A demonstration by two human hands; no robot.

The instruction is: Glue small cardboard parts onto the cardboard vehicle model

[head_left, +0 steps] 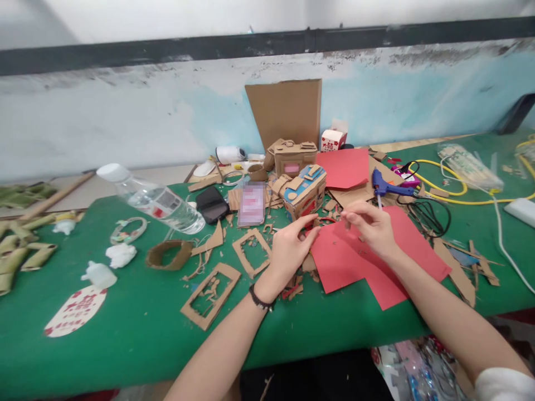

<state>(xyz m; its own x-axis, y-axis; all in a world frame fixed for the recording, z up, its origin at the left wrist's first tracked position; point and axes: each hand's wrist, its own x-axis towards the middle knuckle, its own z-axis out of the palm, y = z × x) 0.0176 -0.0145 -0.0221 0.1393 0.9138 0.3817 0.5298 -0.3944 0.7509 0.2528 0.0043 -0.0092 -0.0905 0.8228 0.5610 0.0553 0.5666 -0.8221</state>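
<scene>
My left hand (288, 248) is over the left edge of the red paper sheets (340, 262), its thumb and forefinger apart with nothing visible between them. Just beyond its fingertips lies a red-handled tool (327, 220), partly hidden. Above the paper my right hand (371, 225) is closed in a pinch. Something tiny may be between those fingertips, too small to name. A blue glue gun (388, 186) rests just behind the right hand. Behind the left hand stands a cardboard camera model (305, 192) with blue and red patches, and a second cardboard camera (295, 159) sits farther back.
Cardboard frames (211, 295) and scraps lie left of my hands. A tilted water bottle (154, 197), a black wallet-like case (212, 205) and a phone (251, 204) are farther left. Yellow cable (455, 200) crosses the right side. A cardboard sheet (288, 111) leans on the wall.
</scene>
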